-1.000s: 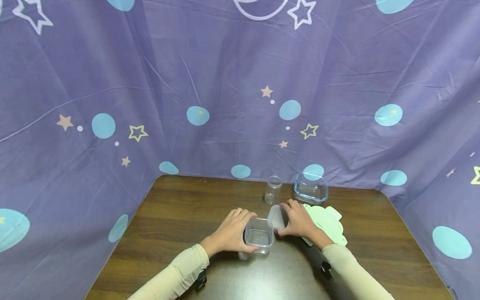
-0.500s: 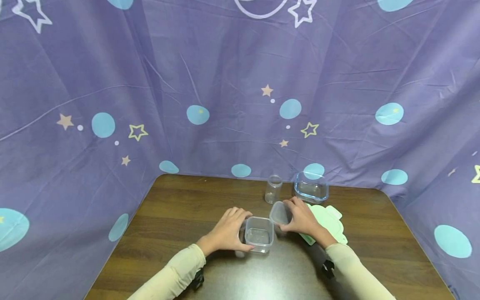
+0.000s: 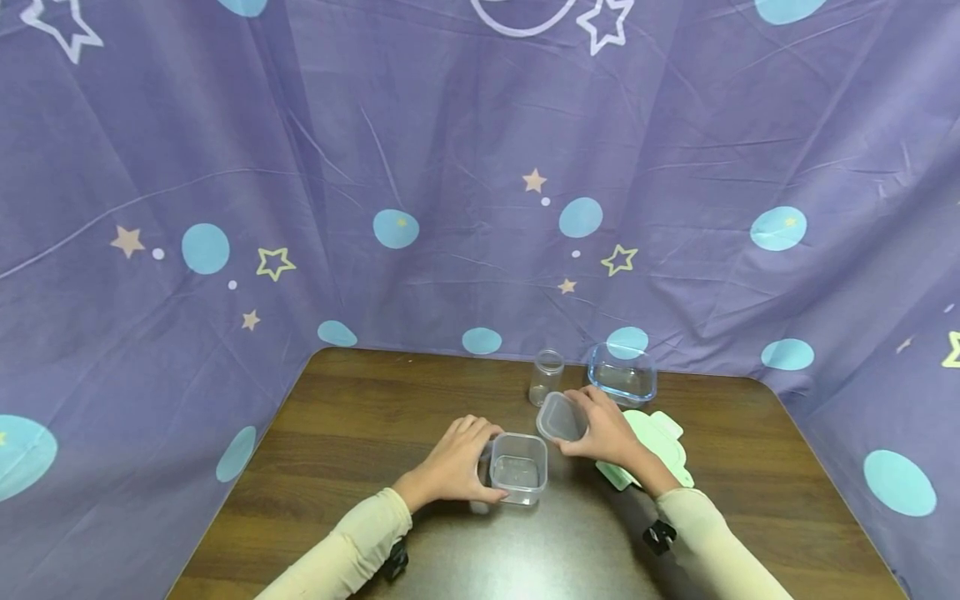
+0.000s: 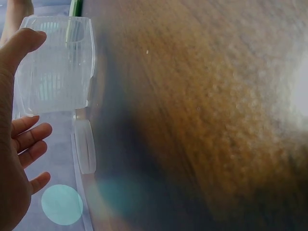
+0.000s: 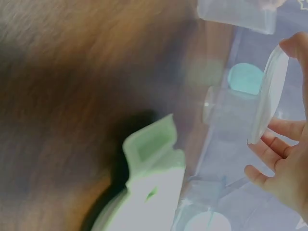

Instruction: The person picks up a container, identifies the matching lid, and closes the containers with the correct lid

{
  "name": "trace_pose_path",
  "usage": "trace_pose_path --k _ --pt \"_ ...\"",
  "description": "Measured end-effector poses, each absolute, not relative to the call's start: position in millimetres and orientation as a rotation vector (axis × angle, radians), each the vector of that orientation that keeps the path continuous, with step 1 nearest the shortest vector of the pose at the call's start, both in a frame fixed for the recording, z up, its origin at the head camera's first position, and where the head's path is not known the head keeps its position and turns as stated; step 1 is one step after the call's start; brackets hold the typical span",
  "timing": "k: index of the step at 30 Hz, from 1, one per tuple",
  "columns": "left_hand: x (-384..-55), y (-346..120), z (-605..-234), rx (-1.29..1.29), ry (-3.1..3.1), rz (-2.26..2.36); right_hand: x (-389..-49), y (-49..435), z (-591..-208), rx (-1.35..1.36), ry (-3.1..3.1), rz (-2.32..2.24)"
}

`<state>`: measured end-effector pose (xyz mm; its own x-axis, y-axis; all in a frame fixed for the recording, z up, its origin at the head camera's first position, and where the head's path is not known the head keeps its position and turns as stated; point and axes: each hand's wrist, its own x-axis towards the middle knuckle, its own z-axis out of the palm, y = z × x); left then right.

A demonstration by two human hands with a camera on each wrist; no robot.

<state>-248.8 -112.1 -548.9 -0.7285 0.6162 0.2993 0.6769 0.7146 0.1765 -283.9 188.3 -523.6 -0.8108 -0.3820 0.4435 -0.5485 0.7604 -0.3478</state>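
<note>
Clear plastic, square container (image 3: 519,472): stands upright and uncovered on the brown wood-grain tabletop (image 3: 390,392), roughly mid-width.

Left hand (image 3: 453,467): grip spread to about the container's width and holding it from the left side, thumb at the near side, fingers at the far side. Left wrist view agrees: thumb along one edge, index finger at the opposite edge, remaining fingers loosely bent.

Right hand (image 3: 609,429): grip spread across the translucent lid (image 3: 561,418), pinching it by opposite edges, thumb nearer the body, fingers farther off. Lid is raised above the tabletop, slightly tilted, just beyond the container's far right corner; cannot tell whether the two touch.

Surroundings: clear jar (image 3: 547,379) upright behind the lid, its lower part overlapped by it in the head view. Blue-rimmed dish (image 3: 622,395) to the right of the jar, near the tabletop's back edge. Light green flapped piece (image 3: 663,442) lies beneath and beside the right forearm, partly hidden by it.

Both sleeves (image 3: 708,537) pale cream. Purple cloth (image 3: 450,125) hangs behind, printed with stars and blue ovals.
</note>
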Motion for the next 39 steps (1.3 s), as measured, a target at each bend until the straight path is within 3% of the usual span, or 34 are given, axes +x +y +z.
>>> trace_pose_path --k 16,39 --pt "-249.6 -111.8 -551.3 -1.030 -2.689 -0.392 -264.7 173.0 -502.5 0.816 -2.573 0.780" --pt "-249.4 -110.3 -548.9 -1.037 -2.693 -0.433 -246.7 148.5 -505.5 1.019 -2.577 0.576"
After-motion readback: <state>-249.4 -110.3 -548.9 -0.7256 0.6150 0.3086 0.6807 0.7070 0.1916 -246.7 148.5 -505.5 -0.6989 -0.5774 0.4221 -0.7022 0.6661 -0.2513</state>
